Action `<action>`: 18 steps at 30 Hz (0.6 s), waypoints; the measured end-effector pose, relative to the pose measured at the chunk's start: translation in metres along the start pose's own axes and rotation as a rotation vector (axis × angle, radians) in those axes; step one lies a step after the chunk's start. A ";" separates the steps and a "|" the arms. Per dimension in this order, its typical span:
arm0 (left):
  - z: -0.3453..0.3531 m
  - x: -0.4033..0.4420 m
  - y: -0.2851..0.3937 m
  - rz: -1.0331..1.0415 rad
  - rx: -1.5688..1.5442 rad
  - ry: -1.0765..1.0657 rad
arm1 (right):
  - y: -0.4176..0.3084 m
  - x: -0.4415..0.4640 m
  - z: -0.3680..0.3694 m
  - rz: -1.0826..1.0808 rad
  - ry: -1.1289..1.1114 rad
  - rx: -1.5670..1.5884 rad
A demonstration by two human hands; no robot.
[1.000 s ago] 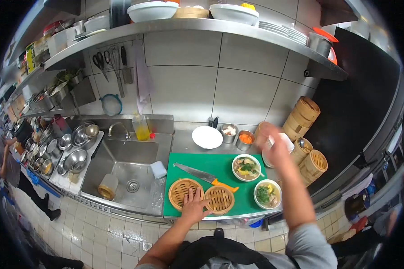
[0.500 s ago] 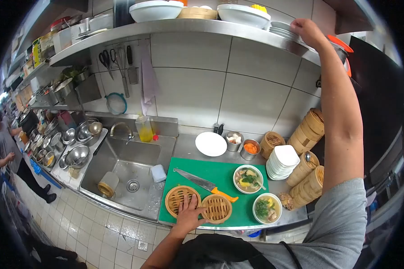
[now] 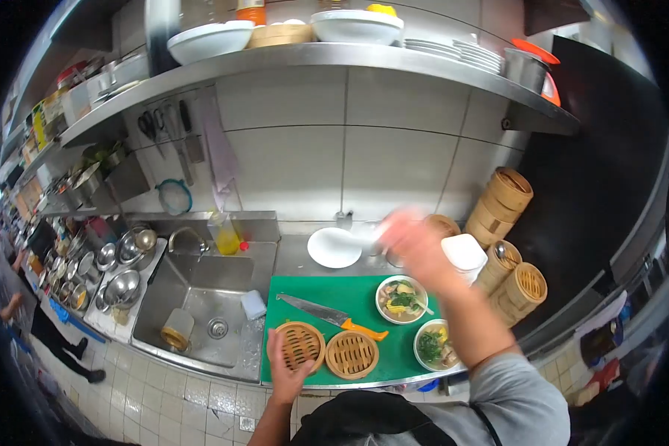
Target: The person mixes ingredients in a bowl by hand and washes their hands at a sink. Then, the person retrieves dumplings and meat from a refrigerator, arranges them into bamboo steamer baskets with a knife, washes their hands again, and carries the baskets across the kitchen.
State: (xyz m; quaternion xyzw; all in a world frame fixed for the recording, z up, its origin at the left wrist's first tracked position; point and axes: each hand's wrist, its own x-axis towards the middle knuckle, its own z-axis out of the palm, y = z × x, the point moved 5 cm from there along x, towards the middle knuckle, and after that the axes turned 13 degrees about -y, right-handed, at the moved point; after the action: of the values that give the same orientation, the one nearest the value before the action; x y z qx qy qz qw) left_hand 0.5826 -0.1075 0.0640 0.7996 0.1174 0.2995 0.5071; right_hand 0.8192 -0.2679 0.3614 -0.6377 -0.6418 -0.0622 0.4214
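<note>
My left hand (image 3: 286,369) is at the near left edge of a round bamboo steamer (image 3: 302,343), fingers stretched along the rim and thumb apart over the slats. Beside it is a second slatted bamboo steamer (image 3: 351,354). My right hand (image 3: 411,241), smeared by motion, is above the back of the counter, holding a blurred white plate (image 3: 361,236). A larger white plate (image 3: 325,253) lies on the counter behind it. On the green cutting board (image 3: 316,288) are an orange-handled knife (image 3: 334,316) and two soup bowls, one farther back (image 3: 401,299), one nearer (image 3: 432,346).
The sink (image 3: 219,279) is to the left, with a container (image 3: 178,327) in it. Stacked steamers (image 3: 502,204) and square white dishes (image 3: 464,254) stand right. Overhead, the metal shelf (image 3: 312,59) bears bowls and stacked plates (image 3: 477,56). A person (image 3: 22,290) stands far left.
My right hand has come down from the shelf plates to above the counter with a white plate. My left hand has shifted from the steamer's top to its left edge. The view has turned.
</note>
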 end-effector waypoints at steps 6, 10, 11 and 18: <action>-0.017 -0.007 0.028 0.124 0.088 -0.006 | 0.042 -0.120 0.267 0.265 -0.651 0.285; 0.007 -0.015 -0.001 0.001 0.529 -0.272 | 0.049 -0.144 0.297 0.050 -0.690 0.118; 0.013 -0.016 -0.004 -0.060 0.593 -0.315 | 0.048 -0.143 0.291 -0.038 -0.674 0.111; 0.024 -0.012 -0.009 -0.094 0.770 -0.302 | 0.086 -0.061 0.092 0.067 -0.348 -0.134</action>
State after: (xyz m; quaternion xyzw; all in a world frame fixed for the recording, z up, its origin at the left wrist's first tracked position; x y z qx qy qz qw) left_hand 0.5885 -0.1267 0.0444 0.9595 0.1817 0.0896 0.1956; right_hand 0.8411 -0.2426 0.2252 -0.6866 -0.6777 0.0204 0.2623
